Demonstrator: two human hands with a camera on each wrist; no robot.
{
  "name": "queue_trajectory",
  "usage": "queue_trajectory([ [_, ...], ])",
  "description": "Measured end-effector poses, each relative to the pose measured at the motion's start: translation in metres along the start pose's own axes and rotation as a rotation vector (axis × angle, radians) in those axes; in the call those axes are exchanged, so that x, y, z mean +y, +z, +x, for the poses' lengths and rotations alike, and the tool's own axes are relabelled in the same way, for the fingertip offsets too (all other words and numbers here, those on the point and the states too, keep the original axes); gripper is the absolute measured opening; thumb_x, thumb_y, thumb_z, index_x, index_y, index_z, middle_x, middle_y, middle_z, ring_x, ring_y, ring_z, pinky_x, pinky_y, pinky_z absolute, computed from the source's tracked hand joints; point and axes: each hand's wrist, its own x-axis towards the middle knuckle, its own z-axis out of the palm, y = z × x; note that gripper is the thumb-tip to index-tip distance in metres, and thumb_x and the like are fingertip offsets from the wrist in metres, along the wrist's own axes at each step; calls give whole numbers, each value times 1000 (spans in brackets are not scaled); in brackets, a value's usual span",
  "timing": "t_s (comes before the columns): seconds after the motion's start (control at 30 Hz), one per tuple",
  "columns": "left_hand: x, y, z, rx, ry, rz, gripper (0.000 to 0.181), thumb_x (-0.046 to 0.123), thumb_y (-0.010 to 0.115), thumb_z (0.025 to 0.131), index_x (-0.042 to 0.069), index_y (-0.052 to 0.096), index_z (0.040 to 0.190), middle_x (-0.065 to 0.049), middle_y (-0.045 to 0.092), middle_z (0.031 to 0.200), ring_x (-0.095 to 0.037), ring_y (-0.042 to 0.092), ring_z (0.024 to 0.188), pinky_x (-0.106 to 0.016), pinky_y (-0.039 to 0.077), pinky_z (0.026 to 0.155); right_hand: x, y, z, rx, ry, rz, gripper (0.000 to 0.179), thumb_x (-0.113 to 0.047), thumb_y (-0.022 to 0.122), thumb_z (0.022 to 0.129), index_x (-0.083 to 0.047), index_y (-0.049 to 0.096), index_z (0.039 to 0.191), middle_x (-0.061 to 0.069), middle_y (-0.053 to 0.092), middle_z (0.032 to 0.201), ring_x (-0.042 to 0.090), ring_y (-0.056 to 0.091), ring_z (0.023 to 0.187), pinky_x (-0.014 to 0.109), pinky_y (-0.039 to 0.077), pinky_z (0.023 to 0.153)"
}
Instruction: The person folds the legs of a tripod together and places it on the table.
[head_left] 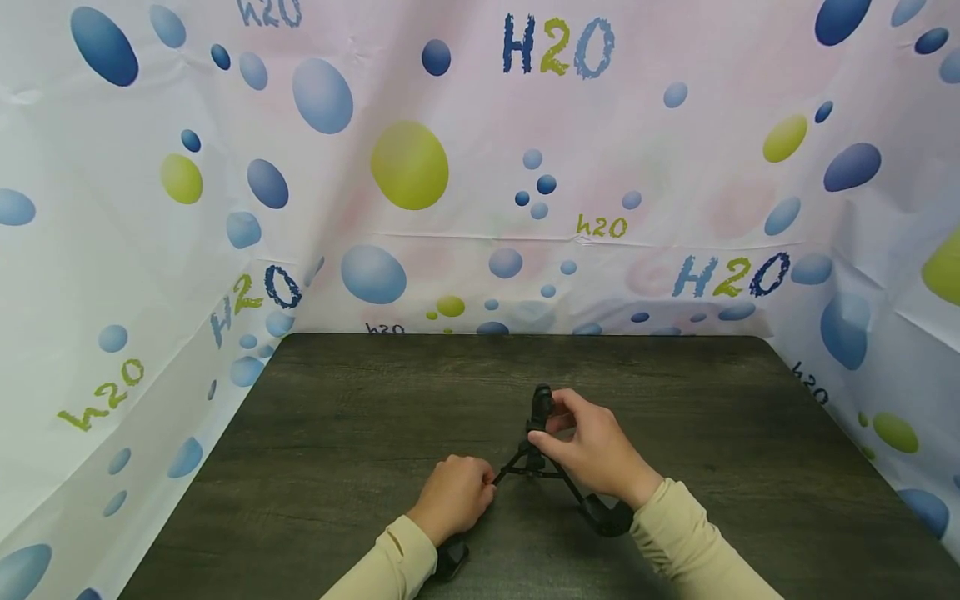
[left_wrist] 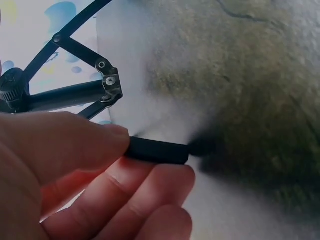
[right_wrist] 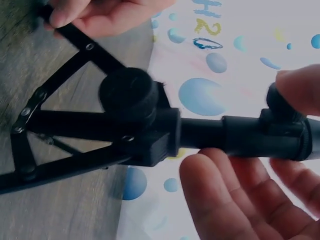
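A small black tripod [head_left: 542, 407] stands upright on the dark table between the two hands, its legs spread. My left hand [head_left: 453, 497] pinches the end of one tripod leg [left_wrist: 159, 150] between thumb and fingers, close to the tabletop. Higher up, my right hand [head_left: 600, 447] grips the tripod's top part. In the right wrist view its thumb presses a round side knob [right_wrist: 280, 102], while the fingers lie along the underside of the column [right_wrist: 200, 132]. A larger knob [right_wrist: 128, 94] sits lower on the body, where the leg braces join.
The dark wood-grain table [head_left: 375, 392] extends around the hands. Behind and on both sides hangs a white sheet [head_left: 465, 108] printed with blue and green drops. A black wrist device [head_left: 606, 517] is on the right wrist, another [head_left: 452, 560] on the left.
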Motion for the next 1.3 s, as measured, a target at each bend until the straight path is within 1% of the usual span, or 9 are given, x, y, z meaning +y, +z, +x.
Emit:
queue_trajectory([
  [0.1, 0, 0, 1, 5, 13, 6, 5, 12, 77, 87, 12, 74, 83, 8, 63, 69, -9, 57, 59, -31, 49, 57, 1, -1, 1, -11, -33, -21, 55, -22, 72, 95, -1, 49, 140, 9, 62, 108, 19, 67, 91, 31, 56, 74],
  [0.17, 1, 0, 1, -14, 11, 0, 14, 11, 75, 87, 12, 70, 74, 8, 56, 62, -9, 51, 54, -29, 44, 53, 1, -2, 1, -22, -55, -38, 59, -22, 72, 95, -2, 45, 144, 11, 61, 110, 19, 67, 91, 30, 56, 73],
  [0.27, 3, -2, 2, -48, -2, -17, 26, 9, 72, 88, 15, 62, 65, 8, 46, 55, -9, 42, 49, -28, 37, 50, 2, -3, 2, -45, -76, -51, 59, -21, 71, 96, 0, 44, 145, 12, 61, 110, 21, 67, 91, 29, 56, 73],
  [0.33, 4, -2, 1, -67, -12, -25, 32, 7, 71, 88, 16, 55, 61, 8, 42, 53, -10, 37, 47, -27, 33, 48, 2, -4, 2, -57, -83, -54, 59, -21, 71, 96, 1, 44, 143, 13, 61, 110, 21, 67, 91, 30, 56, 73],
  [0.53, 6, -3, 1, -61, -4, 7, 30, 7, 72, 87, 16, 55, 63, 8, 46, 55, -10, 41, 47, -28, 36, 48, 3, -5, 4, -78, -80, -40, 57, -21, 71, 96, 3, 46, 141, 12, 60, 109, 20, 67, 91, 31, 56, 75],
  [0.7, 4, -2, 0, -35, 35, 30, 29, 6, 73, 87, 16, 55, 65, 9, 45, 56, -8, 40, 47, -27, 36, 47, 3, -5, 5, -79, -81, -33, 57, -21, 71, 96, 4, 45, 141, 12, 60, 110, 19, 67, 91, 30, 56, 75],
  [0.83, 2, 1, 0, -5, 66, 40, 26, 7, 73, 86, 16, 59, 67, 10, 47, 57, -7, 41, 48, -26, 38, 49, 3, -5, 5, -74, -87, -34, 57, -21, 71, 95, 4, 46, 140, 12, 60, 109, 19, 68, 90, 29, 56, 75],
  [1.0, 0, 2, -2, 20, 77, 23, 22, 8, 74, 87, 15, 63, 70, 11, 49, 58, -6, 43, 48, -26, 39, 49, 2, -4, 6, -81, -99, -29, 58, -21, 72, 95, 4, 46, 140, 12, 61, 108, 18, 68, 88, 28, 56, 74],
  [1.3, -1, 4, -4, 43, 83, -12, 17, 6, 74, 87, 14, 67, 73, 11, 52, 60, -4, 45, 50, -25, 41, 49, 1, -3, 5, -84, -103, -24, 58, -20, 72, 95, 5, 45, 140, 13, 61, 109, 18, 68, 88, 27, 56, 74],
])
